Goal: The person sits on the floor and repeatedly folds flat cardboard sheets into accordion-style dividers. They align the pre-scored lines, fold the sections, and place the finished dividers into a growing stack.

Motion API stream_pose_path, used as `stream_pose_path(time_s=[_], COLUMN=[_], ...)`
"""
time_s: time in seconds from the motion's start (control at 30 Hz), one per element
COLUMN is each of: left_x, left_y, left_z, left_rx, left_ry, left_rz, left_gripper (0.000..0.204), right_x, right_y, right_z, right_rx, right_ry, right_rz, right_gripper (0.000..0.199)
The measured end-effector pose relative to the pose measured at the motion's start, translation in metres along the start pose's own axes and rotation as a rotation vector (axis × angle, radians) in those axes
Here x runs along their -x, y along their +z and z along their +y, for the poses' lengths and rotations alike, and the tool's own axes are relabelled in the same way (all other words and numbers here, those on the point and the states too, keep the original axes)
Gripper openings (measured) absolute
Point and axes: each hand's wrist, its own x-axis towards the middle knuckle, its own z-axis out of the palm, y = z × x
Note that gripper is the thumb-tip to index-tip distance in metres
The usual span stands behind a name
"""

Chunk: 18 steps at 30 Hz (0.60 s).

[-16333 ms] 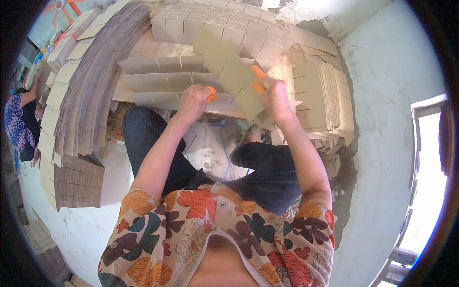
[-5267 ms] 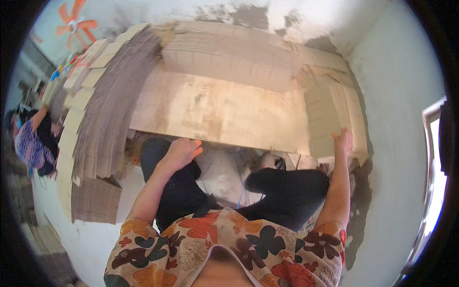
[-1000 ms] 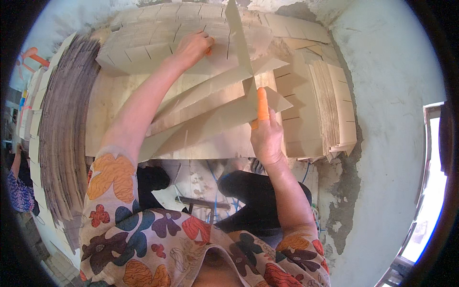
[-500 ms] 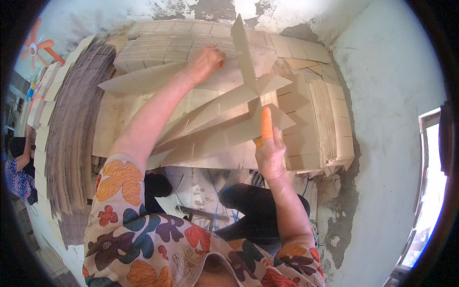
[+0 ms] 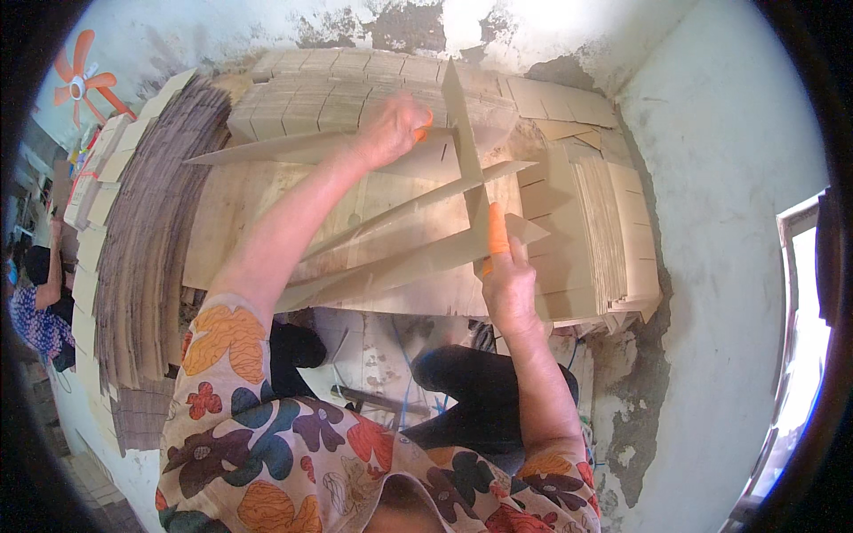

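My left hand (image 5: 397,133) is closed on a long cardboard divider strip (image 5: 267,149), which reaches right to a crossing cardboard strip (image 5: 462,133). Orange covers show on fingers of both hands. My right hand (image 5: 513,289) grips the near end of the crossing strip, its covered index finger lying along it; the thumb is partly hidden. Two more long strips, a middle one (image 5: 391,213) and a near one (image 5: 400,263), run left from the crossing strip and stand on edge, joined to it. Whether the left hand's strip sits in a slot there, I cannot tell.
Beneath lies a pale wooden board (image 5: 231,200). Slotted cardboard is stacked at the back (image 5: 311,107), at the right (image 5: 591,231) and in a tall dark-edged pile (image 5: 147,231) at the left. An orange fan (image 5: 78,87) and another person (image 5: 40,302) are at far left.
My left hand has come slightly nearer and right with its strip, which now meets the crossing strip. The crossing strip's far end has dropped nearer. My right hand keeps its grip.
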Motion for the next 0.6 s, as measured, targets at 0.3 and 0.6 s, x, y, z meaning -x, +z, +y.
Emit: stream_pose_path(time_s=[0.3, 0.6], left_x=[0.008, 0.014], left_y=[-0.001, -0.002], left_z=[0.011, 0.009], left_rx=[-0.033, -0.010], left_ry=[-0.066, -0.039], left_rz=[0.114, 0.086], left_gripper=[0.013, 0.014], right_x=[0.003, 0.006], right_y=[-0.009, -0.012], right_z=[-0.008, -0.008], right_rx=[0.030, -0.027], right_ry=[-0.019, -0.066], right_rz=[-0.024, 0.012], right_gripper=[0.080, 0.079])
